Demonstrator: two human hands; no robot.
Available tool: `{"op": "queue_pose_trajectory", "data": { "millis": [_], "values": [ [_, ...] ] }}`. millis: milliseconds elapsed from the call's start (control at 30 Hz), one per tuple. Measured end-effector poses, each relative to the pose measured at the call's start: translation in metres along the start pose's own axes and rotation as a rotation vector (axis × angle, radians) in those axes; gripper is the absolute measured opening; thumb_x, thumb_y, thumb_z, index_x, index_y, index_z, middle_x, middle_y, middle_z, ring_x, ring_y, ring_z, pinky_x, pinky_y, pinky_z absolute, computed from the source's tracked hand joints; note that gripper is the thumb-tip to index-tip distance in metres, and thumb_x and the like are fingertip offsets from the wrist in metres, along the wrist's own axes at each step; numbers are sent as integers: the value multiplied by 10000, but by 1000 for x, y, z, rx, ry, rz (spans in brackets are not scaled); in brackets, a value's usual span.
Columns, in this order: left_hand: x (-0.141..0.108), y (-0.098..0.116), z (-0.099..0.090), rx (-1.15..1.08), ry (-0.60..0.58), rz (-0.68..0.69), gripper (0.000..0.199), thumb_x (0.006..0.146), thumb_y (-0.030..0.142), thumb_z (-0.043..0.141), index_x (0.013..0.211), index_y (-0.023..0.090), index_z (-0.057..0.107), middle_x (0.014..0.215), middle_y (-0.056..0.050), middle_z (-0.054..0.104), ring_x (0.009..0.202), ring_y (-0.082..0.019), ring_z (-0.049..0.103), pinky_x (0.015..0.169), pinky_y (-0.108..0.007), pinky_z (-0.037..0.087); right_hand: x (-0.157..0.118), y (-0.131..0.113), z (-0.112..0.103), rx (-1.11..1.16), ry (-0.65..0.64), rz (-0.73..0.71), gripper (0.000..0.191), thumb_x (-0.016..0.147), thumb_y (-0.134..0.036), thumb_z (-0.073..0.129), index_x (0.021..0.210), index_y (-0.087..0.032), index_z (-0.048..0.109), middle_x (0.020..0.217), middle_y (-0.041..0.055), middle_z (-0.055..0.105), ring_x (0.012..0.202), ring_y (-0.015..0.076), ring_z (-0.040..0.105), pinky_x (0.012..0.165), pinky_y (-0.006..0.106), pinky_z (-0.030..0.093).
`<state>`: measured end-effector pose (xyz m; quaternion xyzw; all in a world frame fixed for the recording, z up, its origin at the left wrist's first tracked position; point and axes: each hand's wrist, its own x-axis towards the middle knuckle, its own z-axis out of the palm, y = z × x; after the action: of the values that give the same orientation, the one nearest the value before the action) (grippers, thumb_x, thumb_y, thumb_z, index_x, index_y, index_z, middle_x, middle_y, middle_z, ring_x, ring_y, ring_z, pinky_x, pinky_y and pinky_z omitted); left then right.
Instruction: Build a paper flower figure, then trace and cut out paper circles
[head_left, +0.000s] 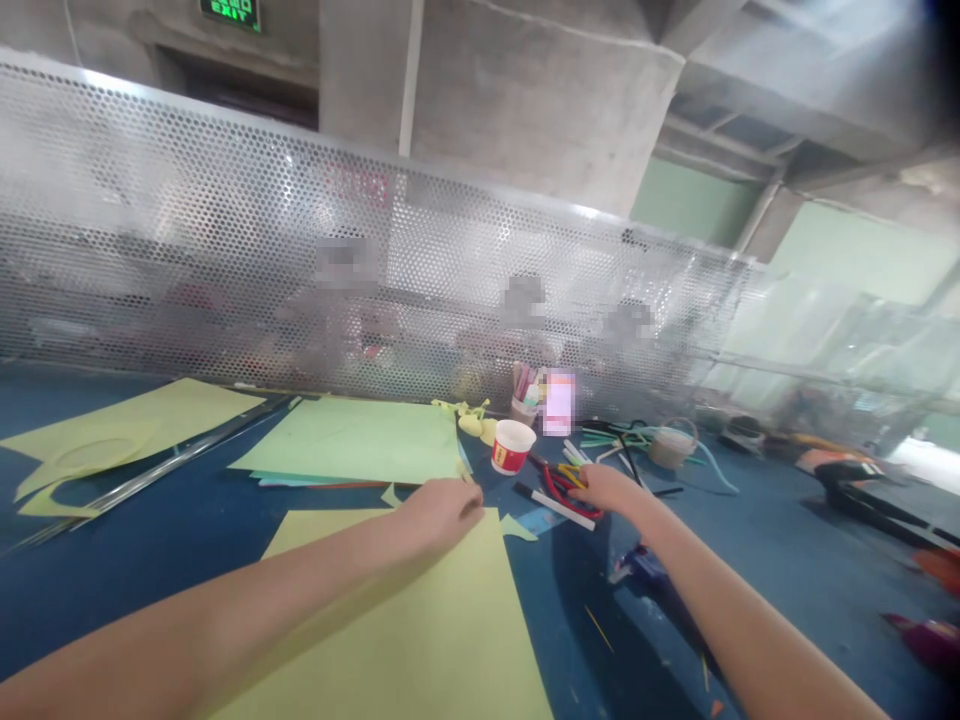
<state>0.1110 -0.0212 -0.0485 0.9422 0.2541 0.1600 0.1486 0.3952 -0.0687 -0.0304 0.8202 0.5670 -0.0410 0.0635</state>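
My left hand (pixel 442 512) is closed, its fingers curled down at the far edge of a large yellow paper sheet (pixel 420 620). A small pale tip shows above its knuckles; what it holds, if anything, is hidden. To the right, my right hand (pixel 606 488) reaches down with bent fingers onto tools with red and yellow handles (pixel 559 484), whose kind I cannot make out. Its fingertips are partly hidden among them. Beside these lies a white marker with a black cap (pixel 555 505). A red and white paper cup (pixel 513 447) stands just behind.
Stacked green sheets (pixel 360 440) lie behind my left hand, with cut yellow paper (pixel 127 430) and a long metal strip (pixel 172 465) farther left. A perforated metal screen (pixel 300 230) borders the blue table. Cords and a small bucket (pixel 671 447) are at the back right.
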Motion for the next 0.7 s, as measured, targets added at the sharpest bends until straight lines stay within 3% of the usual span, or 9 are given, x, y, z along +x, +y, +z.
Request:
{"op": "queue_pose_trajectory", "data": {
  "millis": [133, 267, 400, 467, 533, 633, 700],
  "values": [
    [-6, -5, 2, 31, 72, 45, 221, 877, 233, 389, 934, 183, 596, 929, -67, 635, 915, -225, 578, 825, -336, 412, -6, -7, -9, 39, 17, 8, 264, 882, -304, 513, 1107, -171, 547, 1131, 69, 563, 934, 179, 582, 793, 381, 496],
    [-5, -12, 7, 36, 114, 55, 224, 900, 239, 367, 982, 187, 569, 926, -55, 617, 911, -211, 568, 826, -341, 424, -11, -28, -18, 147, 206, 2, 362, 894, -318, 467, 1222, -164, 461, 1055, 105, 603, 915, 208, 597, 777, 372, 467],
    [-9, -11, 7, 52, 168, 61, 244, 910, 279, 374, 1052, 186, 549, 1011, -74, 563, 976, -217, 514, 882, -366, 400, -13, -64, -22, 295, 338, -153, 549, 829, -369, 526, 1326, -256, 324, 1037, 73, 640, 895, 220, 616, 725, 294, 428],
    [-19, -6, 2, 86, 205, 67, 245, 902, 287, 395, 1070, 191, 545, 1043, -79, 534, 996, -228, 482, 902, -395, 386, -13, -78, -19, 358, 374, -202, 510, 777, -380, 579, 1245, -246, 430, 1017, 64, 650, 885, 224, 614, 710, 280, 418],
    [-34, 4, -5, 110, 189, 98, 220, 890, 267, 410, 1029, 191, 564, 1003, -73, 535, 1000, -231, 470, 895, -398, 395, -12, -86, -17, 421, 410, -212, 353, 752, -368, 595, 1056, -192, 568, 946, 82, 661, 868, 235, 612, 710, 283, 411],
    [-64, 24, -16, 92, 60, 112, 220, 868, 317, 440, 988, 207, 589, 958, -69, 546, 945, -235, 495, 836, -401, 437, -12, -86, -18, 550, 461, -195, 204, 722, -366, 611, 784, -172, 605, 818, 86, 659, 823, 244, 614, 725, 306, 415],
    [-83, 34, -19, 87, -27, 93, 262, 862, 370, 443, 1012, 217, 594, 999, -80, 558, 972, -255, 500, 854, -433, 434, -16, -82, -25, 671, 492, -173, 211, 716, -387, 614, 763, -183, 588, 791, 78, 654, 815, 250, 614, 747, 333, 428]
  ]
}}
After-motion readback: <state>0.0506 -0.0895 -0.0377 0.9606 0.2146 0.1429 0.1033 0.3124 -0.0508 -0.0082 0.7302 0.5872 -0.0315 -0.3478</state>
